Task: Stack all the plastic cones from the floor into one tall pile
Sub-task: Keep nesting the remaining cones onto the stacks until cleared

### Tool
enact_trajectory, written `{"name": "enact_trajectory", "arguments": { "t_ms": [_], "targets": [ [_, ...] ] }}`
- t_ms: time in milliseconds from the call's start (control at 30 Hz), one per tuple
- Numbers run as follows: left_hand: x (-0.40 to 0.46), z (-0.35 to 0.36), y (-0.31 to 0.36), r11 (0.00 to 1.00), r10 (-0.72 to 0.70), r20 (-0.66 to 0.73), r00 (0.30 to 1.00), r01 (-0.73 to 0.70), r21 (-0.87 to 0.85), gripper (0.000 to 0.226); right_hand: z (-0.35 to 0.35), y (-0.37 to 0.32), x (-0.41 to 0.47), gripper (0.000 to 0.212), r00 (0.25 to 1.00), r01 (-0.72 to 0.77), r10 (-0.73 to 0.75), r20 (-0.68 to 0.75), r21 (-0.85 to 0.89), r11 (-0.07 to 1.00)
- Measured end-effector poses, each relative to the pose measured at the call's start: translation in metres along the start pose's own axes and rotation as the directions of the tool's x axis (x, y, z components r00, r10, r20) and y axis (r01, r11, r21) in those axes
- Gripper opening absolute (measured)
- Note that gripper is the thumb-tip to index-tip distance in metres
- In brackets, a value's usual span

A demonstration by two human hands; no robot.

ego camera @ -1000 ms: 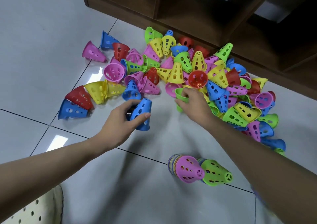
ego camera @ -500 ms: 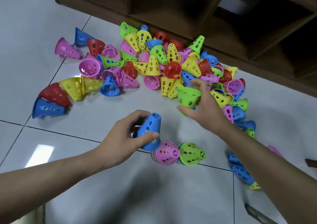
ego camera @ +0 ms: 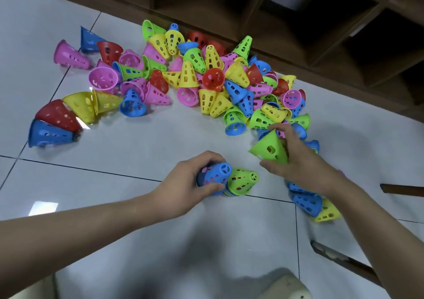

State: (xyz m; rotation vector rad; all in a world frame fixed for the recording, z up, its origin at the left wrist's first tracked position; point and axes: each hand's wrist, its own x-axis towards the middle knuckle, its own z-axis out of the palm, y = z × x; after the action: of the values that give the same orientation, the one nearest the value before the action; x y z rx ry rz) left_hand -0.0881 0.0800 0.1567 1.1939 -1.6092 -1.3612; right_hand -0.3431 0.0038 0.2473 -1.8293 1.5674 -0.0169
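Several perforated plastic cones in pink, yellow, green, blue and red lie heaped on the white tile floor, around a red cone [ego camera: 213, 79] near the middle. My left hand [ego camera: 192, 181] grips a blue cone [ego camera: 214, 176] and holds it down over a low stack of cones on the floor. A second stack topped by a green cone [ego camera: 243, 181] stands right beside it, touching. My right hand [ego camera: 296, 161] holds a green cone [ego camera: 269, 148] in the air, just right of and above the stacks.
A dark wooden shelf unit [ego camera: 298, 23] runs along the back, close behind the heap. A few blue and yellow cones [ego camera: 308, 203] lie under my right forearm. A dark wooden leg [ego camera: 348, 264] crosses the floor at lower right. A white perforated shoe [ego camera: 289, 285] shows at the bottom.
My left hand carried the blue cone right and down onto the pink-topped stack. My right hand lifted a green cone from the heap and brought it toward the stacks.
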Motion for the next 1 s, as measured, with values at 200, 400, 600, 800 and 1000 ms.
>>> {"name": "enact_trajectory", "arguments": {
  "t_ms": [200,400,600,800,1000],
  "targets": [
    [0.005,0.001,-0.021,0.966,-0.003,0.086,0.996,-0.020,0.259,0.037,0.013,0.010,-0.012,0.084,0.957,-0.080,0.154,0.246,-0.289,0.954],
    [0.018,0.004,-0.031,0.895,0.033,0.182,0.983,-0.110,0.432,0.030,0.002,0.003,-0.010,0.080,0.979,-0.046,0.103,0.174,-0.306,0.951],
    [0.022,0.002,-0.036,0.896,0.023,0.202,0.979,-0.110,0.431,0.032,0.003,0.001,-0.012,0.061,0.982,-0.060,0.136,0.134,-0.461,0.885],
    [0.020,0.004,-0.038,0.915,-0.008,0.194,0.981,-0.071,0.398,0.032,0.056,0.016,0.004,0.059,0.979,-0.060,0.153,0.131,-0.536,0.842],
    [0.020,0.003,-0.039,0.919,-0.005,0.205,0.979,-0.076,0.386,0.034,0.077,0.024,0.012,0.055,0.987,-0.069,0.126,0.098,-0.452,0.889]
  ]
}}
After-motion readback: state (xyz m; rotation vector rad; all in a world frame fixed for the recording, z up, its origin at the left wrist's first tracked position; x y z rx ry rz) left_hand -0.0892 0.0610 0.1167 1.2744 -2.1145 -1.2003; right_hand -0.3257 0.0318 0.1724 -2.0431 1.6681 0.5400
